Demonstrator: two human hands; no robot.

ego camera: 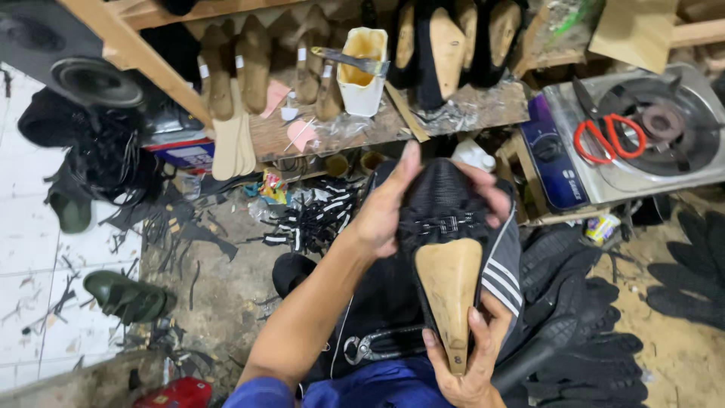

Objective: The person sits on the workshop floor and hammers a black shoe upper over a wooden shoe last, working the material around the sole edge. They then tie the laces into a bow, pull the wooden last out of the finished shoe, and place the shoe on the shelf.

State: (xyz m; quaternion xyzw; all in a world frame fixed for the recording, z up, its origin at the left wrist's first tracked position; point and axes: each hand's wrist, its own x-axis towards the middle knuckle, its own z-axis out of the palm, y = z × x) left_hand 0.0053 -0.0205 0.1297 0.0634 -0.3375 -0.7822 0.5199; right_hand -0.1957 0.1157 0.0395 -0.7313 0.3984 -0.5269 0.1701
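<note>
Centre, near: tan wooden shoe last [451, 291] sole-up on lap, black knit upper [442, 204] stretched over far end. Left hand [385, 208] clamped on upper's left side, fingers wrapped over toe. Right hand [472, 363] gripping last's near heel end, fingers closed around it. Far, on bench [468, 106]: white glue pot [362, 72] with brush. Far right: gas stove [642, 136], red-handled scissors [608, 136] on top. Right: black soles [589, 332] piled on floor.
</note>
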